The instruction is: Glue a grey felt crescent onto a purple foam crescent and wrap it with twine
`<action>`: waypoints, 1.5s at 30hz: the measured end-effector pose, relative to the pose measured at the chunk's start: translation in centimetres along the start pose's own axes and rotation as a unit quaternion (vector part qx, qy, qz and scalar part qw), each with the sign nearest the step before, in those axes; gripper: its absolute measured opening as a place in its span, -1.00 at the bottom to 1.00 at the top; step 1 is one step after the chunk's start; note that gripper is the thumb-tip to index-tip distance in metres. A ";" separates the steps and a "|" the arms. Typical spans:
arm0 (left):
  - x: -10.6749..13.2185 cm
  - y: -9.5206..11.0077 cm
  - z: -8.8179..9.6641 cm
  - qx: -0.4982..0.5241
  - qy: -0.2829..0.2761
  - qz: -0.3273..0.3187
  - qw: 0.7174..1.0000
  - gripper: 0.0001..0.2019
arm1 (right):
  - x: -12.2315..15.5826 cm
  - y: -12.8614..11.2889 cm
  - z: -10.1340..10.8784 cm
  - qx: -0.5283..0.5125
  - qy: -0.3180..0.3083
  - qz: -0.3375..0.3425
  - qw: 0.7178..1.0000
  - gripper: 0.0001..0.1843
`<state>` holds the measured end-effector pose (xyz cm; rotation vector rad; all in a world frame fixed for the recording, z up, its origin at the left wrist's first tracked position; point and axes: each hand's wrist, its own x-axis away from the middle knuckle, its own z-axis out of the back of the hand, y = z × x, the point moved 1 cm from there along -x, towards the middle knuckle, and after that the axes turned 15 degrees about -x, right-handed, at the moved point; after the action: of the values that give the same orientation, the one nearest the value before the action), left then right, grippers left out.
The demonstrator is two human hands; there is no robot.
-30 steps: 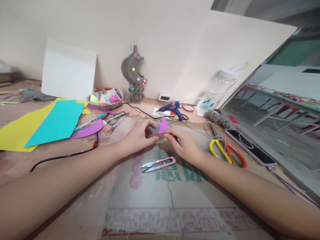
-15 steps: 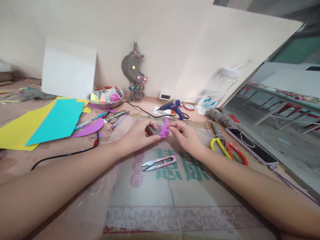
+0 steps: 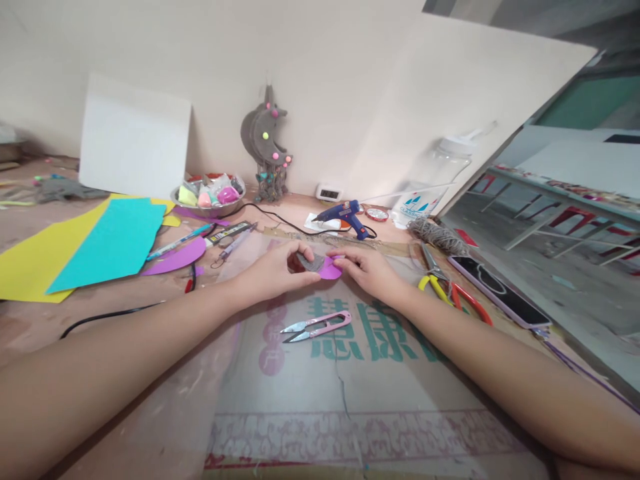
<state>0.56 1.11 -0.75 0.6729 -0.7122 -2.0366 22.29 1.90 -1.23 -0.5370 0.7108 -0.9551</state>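
Note:
Between thumb and fingers, my left hand (image 3: 285, 267) pinches a small grey felt-like piece (image 3: 311, 261). A purple piece of paper or foam sheet (image 3: 330, 269) lies against its right side. The fingertips of my right hand (image 3: 367, 272) are closed on the purple piece's right edge. Both hands are held above the plastic-covered mat, close together. Below them lie pink thread snips (image 3: 317, 327) with their blades apart, pointing left. How the grey and purple pieces are joined, if at all, I cannot tell.
A blue glue gun (image 3: 345, 217) rests beyond my hands. Yellow-and-red-handled scissors (image 3: 453, 290), a phone (image 3: 500, 290) and grey yarn (image 3: 437, 237) lie right. Turquoise (image 3: 110, 243) and yellow sheets (image 3: 40, 257) are left, near a bowl (image 3: 213, 210). A grey moon ornament (image 3: 265, 137) hangs behind.
My right fingers have moved slightly left over the purple piece. Its upright tip, which stood up before, is now folded down or covered by them. My left hand keeps its hold.

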 end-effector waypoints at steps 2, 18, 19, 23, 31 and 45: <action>-0.1 -0.2 0.0 0.005 -0.016 -0.007 1.000 -0.70 | -0.1 0.1 0.1 -0.002 -0.009 0.000 1.000 -0.71; -0.5 -0.5 0.3 0.047 0.016 0.012 0.999 -0.72 | 0.1 -0.3 -0.4 -0.007 0.004 -0.034 0.999 -0.78; -0.5 -0.7 0.2 0.054 0.022 0.008 0.998 -0.75 | 0.2 -0.3 -0.5 -0.008 0.001 -0.036 0.999 -0.78; -0.9 -1.2 -0.2 0.129 0.043 0.020 0.990 -0.59 | 0.3 -0.4 -0.7 -0.008 -0.004 -0.030 1.000 -0.77; -0.9 -1.1 0.0 0.149 0.022 0.014 0.989 -0.63 | 0.2 -0.4 -0.3 -0.009 0.024 -0.025 0.999 -0.79; -0.8 -0.9 0.1 0.124 0.006 0.014 0.992 -0.63 | 0.1 -0.5 -0.2 -0.032 0.064 -0.031 0.997 -0.78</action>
<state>0.42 2.29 -1.20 0.8107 -0.9718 -1.9340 21.92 1.57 -1.02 -0.5602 0.8461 -1.0341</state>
